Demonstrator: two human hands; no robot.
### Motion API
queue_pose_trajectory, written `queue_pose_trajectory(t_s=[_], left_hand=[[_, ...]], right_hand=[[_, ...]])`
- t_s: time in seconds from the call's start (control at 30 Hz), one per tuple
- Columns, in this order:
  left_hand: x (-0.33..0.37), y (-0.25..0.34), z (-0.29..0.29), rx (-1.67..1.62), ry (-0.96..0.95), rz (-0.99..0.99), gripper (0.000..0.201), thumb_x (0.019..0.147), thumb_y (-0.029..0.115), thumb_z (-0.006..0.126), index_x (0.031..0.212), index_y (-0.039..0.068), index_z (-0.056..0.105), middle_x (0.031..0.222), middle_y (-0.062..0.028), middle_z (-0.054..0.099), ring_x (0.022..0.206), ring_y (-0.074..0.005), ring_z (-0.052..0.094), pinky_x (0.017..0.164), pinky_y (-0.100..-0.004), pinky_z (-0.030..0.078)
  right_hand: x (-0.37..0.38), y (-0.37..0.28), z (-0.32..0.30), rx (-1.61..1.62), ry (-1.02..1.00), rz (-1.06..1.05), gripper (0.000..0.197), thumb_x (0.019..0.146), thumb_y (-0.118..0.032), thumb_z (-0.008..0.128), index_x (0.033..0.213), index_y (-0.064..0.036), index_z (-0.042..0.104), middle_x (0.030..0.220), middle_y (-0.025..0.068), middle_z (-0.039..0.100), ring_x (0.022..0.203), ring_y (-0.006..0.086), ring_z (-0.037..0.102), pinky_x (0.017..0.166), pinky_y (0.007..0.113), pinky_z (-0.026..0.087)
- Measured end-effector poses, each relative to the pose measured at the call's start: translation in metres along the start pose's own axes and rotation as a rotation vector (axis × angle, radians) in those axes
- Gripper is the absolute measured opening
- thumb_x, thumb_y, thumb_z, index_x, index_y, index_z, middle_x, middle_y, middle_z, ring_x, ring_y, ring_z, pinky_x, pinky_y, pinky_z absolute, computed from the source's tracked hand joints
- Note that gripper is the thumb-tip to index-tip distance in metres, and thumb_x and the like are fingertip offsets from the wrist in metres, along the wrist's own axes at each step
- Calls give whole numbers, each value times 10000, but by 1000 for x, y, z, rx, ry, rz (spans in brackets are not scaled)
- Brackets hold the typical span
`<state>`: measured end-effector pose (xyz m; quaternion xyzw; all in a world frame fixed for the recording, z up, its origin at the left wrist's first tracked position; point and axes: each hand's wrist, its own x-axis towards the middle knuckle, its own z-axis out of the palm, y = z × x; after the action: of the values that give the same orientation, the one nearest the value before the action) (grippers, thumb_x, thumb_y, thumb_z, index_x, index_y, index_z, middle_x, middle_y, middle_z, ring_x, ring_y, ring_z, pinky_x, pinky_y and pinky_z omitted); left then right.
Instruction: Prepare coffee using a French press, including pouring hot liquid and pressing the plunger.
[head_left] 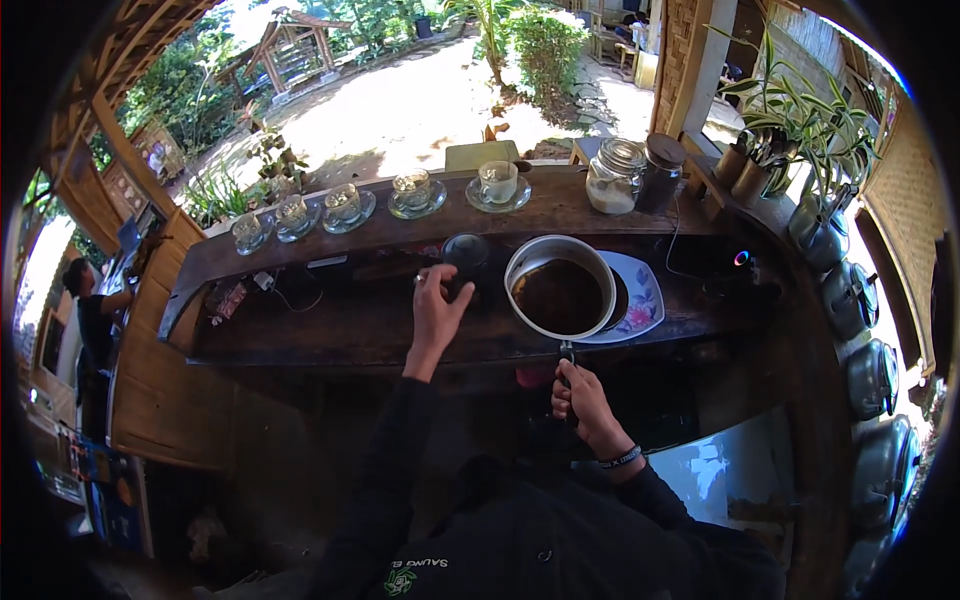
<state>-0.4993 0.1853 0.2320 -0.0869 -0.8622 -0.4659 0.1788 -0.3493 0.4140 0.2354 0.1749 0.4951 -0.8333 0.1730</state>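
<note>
My right hand [588, 402] is wrapped round the dark handle of a metal saucepan [556, 246], which holds dark brown liquid. The pan is level, in front of or over a white and lilac plate [645, 285] with a flower pattern; whether they touch I cannot tell. A second dark round shape shows between pan and plate. My left hand [438, 318] is raised left of the pan, thumb and fingers apart, wearing a ring. Just beyond its fingertips is a dark, round, glassy object [465, 252]; its kind is unclear.
Several glass cups on saucers line the raised wooden ledge [545, 190], the nearest to the pan a clear cup [497, 182]. To their right stand a lidded glass jar [615, 175] and a dark jar [660, 172]. Kettles [850, 300] line the right side. Another person [95, 310] is far left.
</note>
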Motion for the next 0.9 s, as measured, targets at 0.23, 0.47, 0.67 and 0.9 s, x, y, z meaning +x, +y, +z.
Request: queue_pose_trajectory(t_s=[0.23, 0.47, 0.67, 0.9], left_hand=[[51, -17, 21, 367, 18, 153, 691, 712, 304, 769, 1281, 72, 452, 1282, -164, 468, 1183, -358, 434, 973, -450, 382], [59, -40, 35, 277, -29, 126, 669, 707, 275, 764, 1262, 72, 449, 1299, -174, 450, 1183, -385, 430, 983, -475, 370], [65, -43, 36, 191, 5, 178, 603, 681, 253, 778, 1170, 41, 496, 1180, -167, 521, 1140, -353, 467, 982, -458, 355], [68, -43, 30, 188, -13, 150, 591, 664, 267, 793, 1136, 44, 514, 1150, -153, 534, 1114, -335, 481, 973, -443, 365]], right_hand=[[13, -6, -5, 37, 16, 4, 220, 990, -297, 422, 855, -123, 424, 569, -53, 319, 469, 63, 355, 444, 224, 312], [20, -8, -1, 46, 56, 0, 222, 992, -295, 421, 852, -123, 427, 567, -55, 313, 465, 59, 341, 442, 223, 304], [26, -5, 5, 45, 77, 16, 226, 992, -294, 424, 847, -121, 428, 566, -54, 311, 465, 62, 339, 441, 221, 298], [32, -5, 8, 39, 67, 10, 230, 993, -293, 422, 847, -115, 426, 567, -50, 311, 462, 66, 335, 437, 222, 291]])
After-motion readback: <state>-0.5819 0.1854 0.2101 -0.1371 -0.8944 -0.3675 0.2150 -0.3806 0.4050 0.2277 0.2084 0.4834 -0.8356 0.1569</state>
